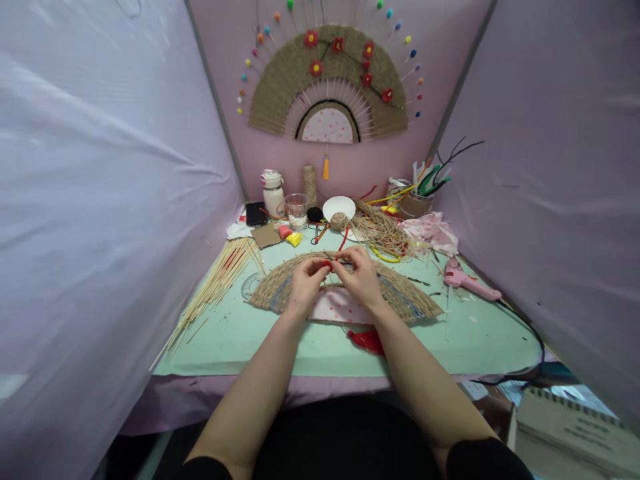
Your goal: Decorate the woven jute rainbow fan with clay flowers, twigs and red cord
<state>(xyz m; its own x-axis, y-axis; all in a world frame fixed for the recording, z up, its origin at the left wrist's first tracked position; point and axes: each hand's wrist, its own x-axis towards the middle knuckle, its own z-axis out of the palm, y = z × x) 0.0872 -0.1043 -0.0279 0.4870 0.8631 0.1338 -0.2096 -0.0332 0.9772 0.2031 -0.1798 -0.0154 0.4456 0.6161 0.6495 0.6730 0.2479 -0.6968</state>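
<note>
Both hands are closed on a red pipe cleaner [344, 238], raised above a woven twine fan [273, 283]. My left hand [306, 283] pinches its curled red end between thumb and forefinger. From the right, my right hand [361, 275] grips the same strand close by, and a free length sticks up past the fingers. The fan lies flat on the table, with bluish strips in its weave and a pink-spotted cloth [340, 305] at its inner edge. My hands cover its middle. A red tassel [367, 341] lies by my right forearm, partly hidden.
Thin bamboo sticks [215, 283] spread at the left beside a clear protractor [250, 285]. A pink glue gun [470, 280] with its cord lies right. Behind are a twine bundle [383, 227], white bowl [339, 208], plastic cup [297, 212] and white bottle [273, 195]. A finished fan [280, 83] hangs above.
</note>
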